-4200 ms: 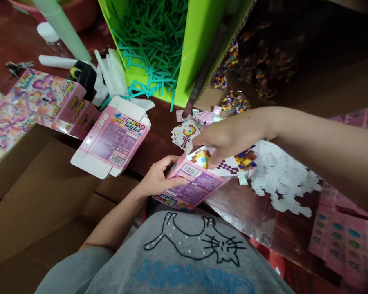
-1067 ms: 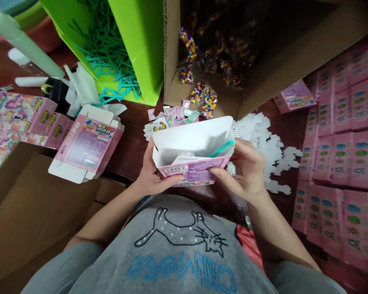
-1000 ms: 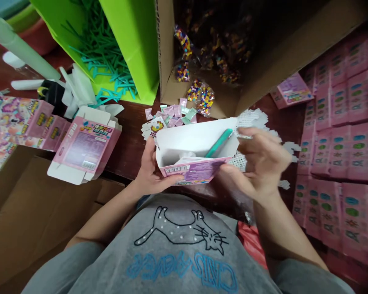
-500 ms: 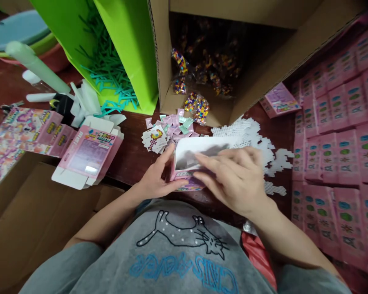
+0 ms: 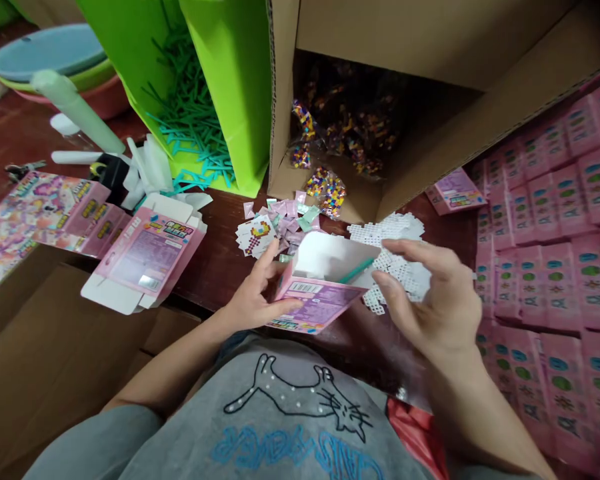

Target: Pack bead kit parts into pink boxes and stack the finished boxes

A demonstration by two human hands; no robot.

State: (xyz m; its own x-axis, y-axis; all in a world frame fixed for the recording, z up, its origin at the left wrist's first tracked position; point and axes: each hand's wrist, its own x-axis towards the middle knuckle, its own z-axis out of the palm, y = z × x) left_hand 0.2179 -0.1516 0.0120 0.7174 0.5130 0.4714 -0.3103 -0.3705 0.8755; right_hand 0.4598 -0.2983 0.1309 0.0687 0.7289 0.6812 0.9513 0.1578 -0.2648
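Note:
A pink and purple cardboard box (image 5: 320, 303), its top end open, is gripped at its left side by my left hand (image 5: 255, 293). A teal stick (image 5: 356, 271) lies inside it, against the right part of the opening. Just right of the box, my right hand (image 5: 430, 293) is raised with thumb and fingers apart and nothing between them. White perforated plastic pieces (image 5: 405, 267) lie in a heap behind that hand. Beyond the box are pattern cards (image 5: 254, 235) and small pink and green sachets (image 5: 293, 217).
A large carton (image 5: 285, 120) holds bead bags (image 5: 327, 192). Left of it stands a bright green container (image 5: 247, 87) of teal sticks (image 5: 195, 127). Another opened pink box (image 5: 150, 253) lies at left. Rows of pink boxes (image 5: 555, 280) fill the right side.
My right hand has drawn back to the right, out of the box opening. The box now tilts more toward me, and the teal stick inside shows.

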